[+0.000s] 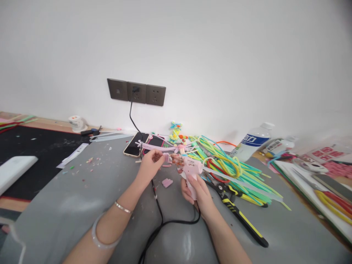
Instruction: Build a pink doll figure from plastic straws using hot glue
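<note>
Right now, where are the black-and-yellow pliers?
In the head view, the pliers lie just right of the right hand, along the near edge of the green pipe cleaners.

The pink pistol-shaped glue gun looks like smooth plastic, the long translucent stick behind it faintly glossy; the broad grey table cover is smooth with a soft sheen, the green and yellow pipe cleaners look fuzzy and matt, and the white wall is matt

Both forearms reach forward, left fingers pinched, right fingers curled.
</note>
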The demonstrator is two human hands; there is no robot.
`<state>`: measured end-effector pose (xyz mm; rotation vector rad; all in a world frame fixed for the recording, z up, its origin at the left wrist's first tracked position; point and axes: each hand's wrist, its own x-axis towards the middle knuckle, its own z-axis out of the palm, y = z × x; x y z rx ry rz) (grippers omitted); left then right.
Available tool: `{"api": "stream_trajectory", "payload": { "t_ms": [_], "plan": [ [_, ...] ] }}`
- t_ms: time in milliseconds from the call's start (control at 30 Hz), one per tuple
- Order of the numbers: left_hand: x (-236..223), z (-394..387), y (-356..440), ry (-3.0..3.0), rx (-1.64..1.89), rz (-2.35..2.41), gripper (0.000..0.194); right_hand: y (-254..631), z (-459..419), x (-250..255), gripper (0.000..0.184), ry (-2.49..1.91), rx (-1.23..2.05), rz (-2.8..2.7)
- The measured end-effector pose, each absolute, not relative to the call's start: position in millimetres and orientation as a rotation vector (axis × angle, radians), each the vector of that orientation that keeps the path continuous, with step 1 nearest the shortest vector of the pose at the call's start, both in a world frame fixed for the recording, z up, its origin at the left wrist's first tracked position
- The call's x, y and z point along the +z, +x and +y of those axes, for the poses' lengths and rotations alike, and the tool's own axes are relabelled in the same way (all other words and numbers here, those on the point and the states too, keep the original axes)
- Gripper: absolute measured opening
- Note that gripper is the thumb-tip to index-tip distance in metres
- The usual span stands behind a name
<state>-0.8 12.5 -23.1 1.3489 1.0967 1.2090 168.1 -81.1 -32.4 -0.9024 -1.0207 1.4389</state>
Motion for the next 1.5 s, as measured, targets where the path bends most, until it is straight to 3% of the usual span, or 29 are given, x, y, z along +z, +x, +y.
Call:
{"api": "stream_trajectory", "payload": {
  "t_ms": [1500],
  "plan": [
    [-25, 14, -1, 1.45, 1.264, 1.075, 0.021, 164, -78, -50, 0.043, -0.907, 1.366, -1.077]
  ]
}}
